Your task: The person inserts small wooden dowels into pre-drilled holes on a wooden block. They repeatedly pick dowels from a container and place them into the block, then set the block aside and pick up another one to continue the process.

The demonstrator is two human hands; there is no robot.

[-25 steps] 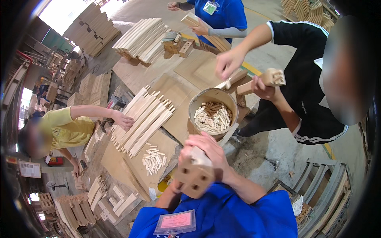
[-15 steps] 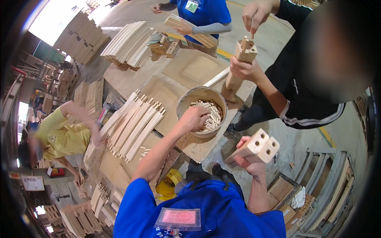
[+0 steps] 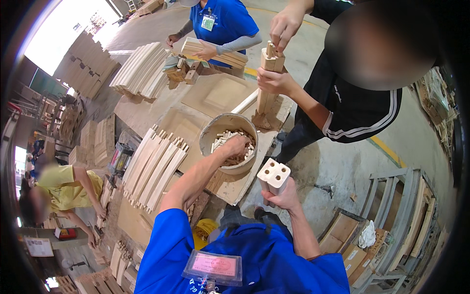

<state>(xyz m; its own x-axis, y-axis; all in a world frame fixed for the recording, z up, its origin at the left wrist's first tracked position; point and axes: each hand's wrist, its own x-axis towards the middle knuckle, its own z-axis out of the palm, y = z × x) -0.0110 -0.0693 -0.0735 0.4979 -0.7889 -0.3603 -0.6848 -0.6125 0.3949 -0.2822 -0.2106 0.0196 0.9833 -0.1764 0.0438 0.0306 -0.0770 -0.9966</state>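
My left hand (image 3: 238, 146) reaches down into a round bucket (image 3: 204, 142) of short wooden dowels (image 3: 221, 140). Its fingertips are buried among the dowels, so their grip is hidden. Over to the right, my right hand (image 3: 288, 197) is closed around a bundle of pale wooden pieces (image 3: 274, 174), held side by side. Their end faces point up toward me and show several drilled round holes. The bucket stands on the table (image 3: 234, 195) near its corner, to the left of the bundle.
Long wooden pieces (image 3: 155, 169) with dowels in their ends lie left of the bucket. Across the table, a person in black (image 3: 362, 110) handles an upright wooden bundle (image 3: 272, 61). Another in blue (image 3: 223, 22) holds slats. A yellow bucket (image 3: 201, 232) stands below; metal racks (image 3: 387, 196) stand right.
My left hand has sunk deeper into the dowels. My right hand has moved the bundle closer to the bucket and turned its holed ends more upward. The whole view has shifted.
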